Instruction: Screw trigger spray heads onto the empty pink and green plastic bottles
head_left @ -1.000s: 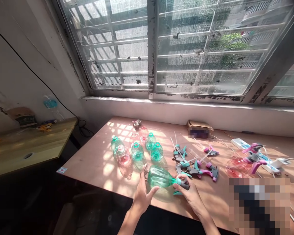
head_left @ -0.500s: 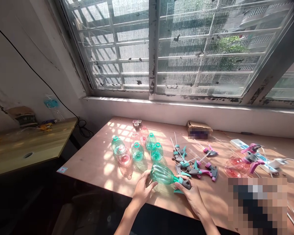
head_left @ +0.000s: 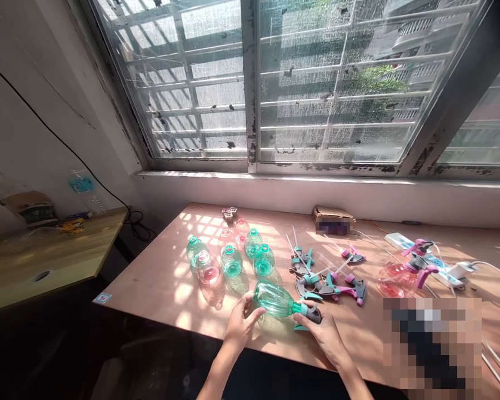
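A green see-through spray bottle lies sideways in the air above the table's front edge, its neck towards the right. My left hand is closed round its base end. At the neck, my right hand grips the grey and teal spray head, which sits against the bottle's mouth. Whether the collar is fully threaded cannot be made out. Beyond my hands stand several open bottles, among them a green bottle and a pink bottle. Loose trigger spray heads with thin tubes lie in a heap to the right.
Pink bottles with spray heads stand at the right beside a white power strip with cables. A cardboard box and small dark blocks are at the back. A second wooden table is at the left.
The camera view has shifted slightly, so the scene sits a little further left. Both hands keep hold of the green bottle and its spray head, with little other change.
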